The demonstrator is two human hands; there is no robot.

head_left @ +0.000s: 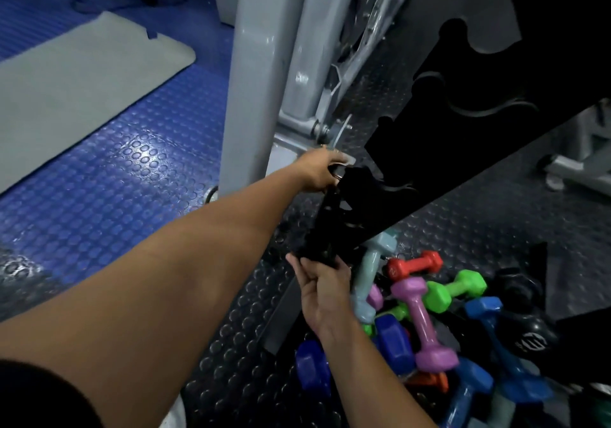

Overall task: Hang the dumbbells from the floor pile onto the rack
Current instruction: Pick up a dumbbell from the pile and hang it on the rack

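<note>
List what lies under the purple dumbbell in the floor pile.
The purple dumbbell lies on top of the pile, crossing a dark blue dumbbell and a green one. An orange one shows below its lower end. Anything deeper is covered.

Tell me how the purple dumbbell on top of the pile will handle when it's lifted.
The purple dumbbell looks small, so probably light and stiff. Its glossy coating may be a little slippery. It lies across the blue dumbbell, so its neighbours may shift; its flat-sided heads should resist rolling.
</note>
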